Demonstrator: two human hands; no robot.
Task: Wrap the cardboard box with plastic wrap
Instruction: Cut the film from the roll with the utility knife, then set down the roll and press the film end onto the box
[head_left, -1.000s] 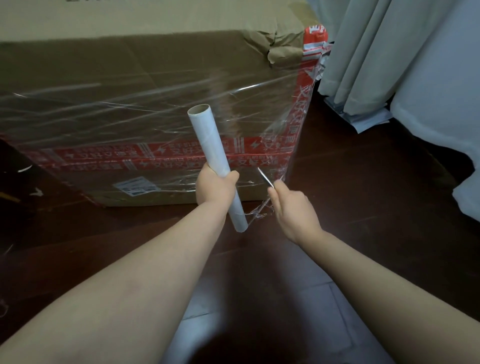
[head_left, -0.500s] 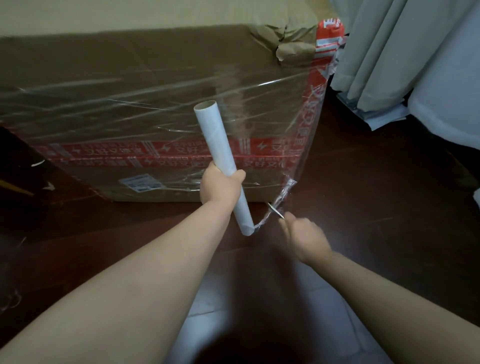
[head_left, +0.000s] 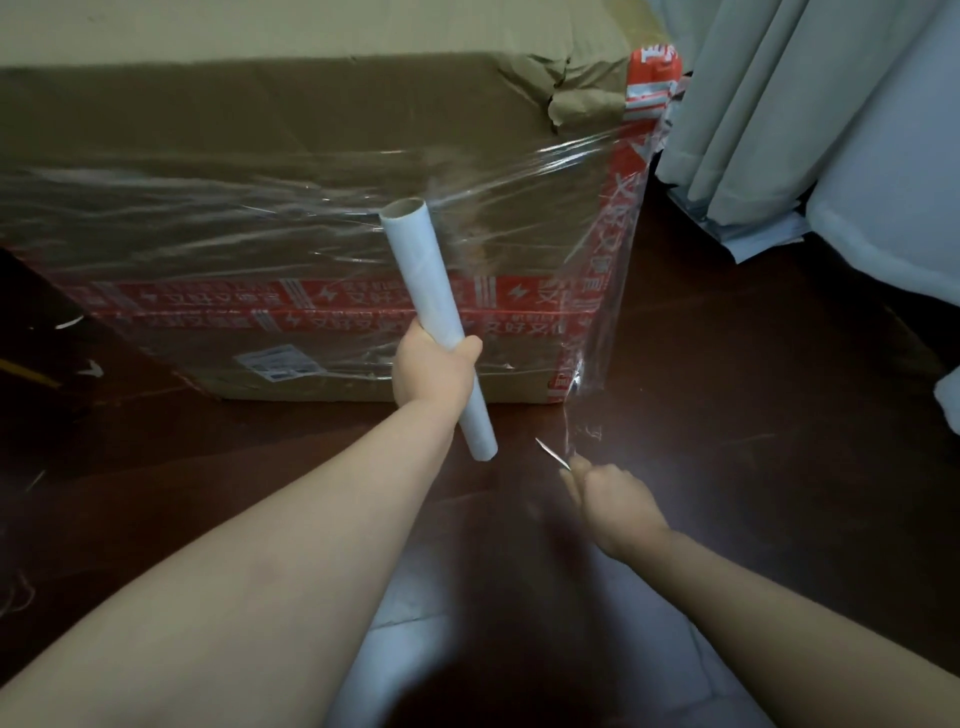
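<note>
In front of one big brown cardboard box (head_left: 311, 130), the left hand (head_left: 434, 371) grips one white cardboard tube (head_left: 421, 291); the right hand (head_left: 615, 506) pinches one thin blade (head_left: 553, 454), maybe metal, near the clear plastic wrap (head_left: 597, 332).

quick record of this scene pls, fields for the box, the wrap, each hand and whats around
box: cardboard box on dark floor, red tape across its front
wrap: plastic wrap over the front face; loose tail hangs at the right corner
left: left hand grips a tilted roll tube
right: right hand holds a thin blade near the tail's lower end
background: curtain at right
</note>
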